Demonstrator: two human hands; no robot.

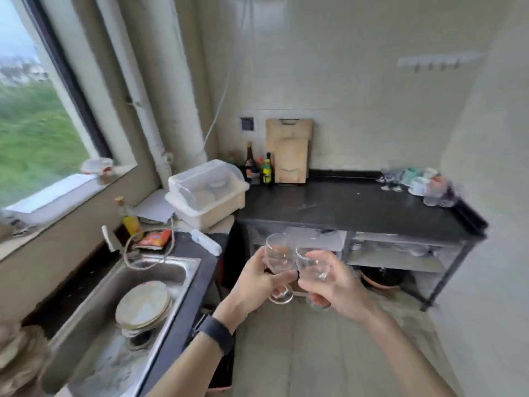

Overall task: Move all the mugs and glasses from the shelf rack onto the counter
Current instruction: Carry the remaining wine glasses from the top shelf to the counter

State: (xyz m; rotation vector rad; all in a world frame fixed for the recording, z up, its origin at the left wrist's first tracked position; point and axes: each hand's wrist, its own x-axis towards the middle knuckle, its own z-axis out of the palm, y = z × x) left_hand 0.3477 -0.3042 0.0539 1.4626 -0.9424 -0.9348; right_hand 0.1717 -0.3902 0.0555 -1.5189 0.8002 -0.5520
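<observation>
Stemmed glasses, two, upright, held side by side over the floor: left hand [257, 277] closed round left glass [279, 257], right hand [339, 285] closed round right glass [313, 267]. Counter [329, 207] lies farther ahead; cups [420, 183] cluster far right, nearer the right hand.

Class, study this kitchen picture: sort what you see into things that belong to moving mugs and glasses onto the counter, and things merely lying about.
Belonging to the job:
- left hand holding a clear stemmed glass
- right hand holding a second clear stemmed glass
- black counter
- cluster of mugs and glasses already on it

Lying about:
- stacked plates in the steel sink
- wooden chopping boards
- dark sauce bottles
- lidded plastic dish box
</observation>
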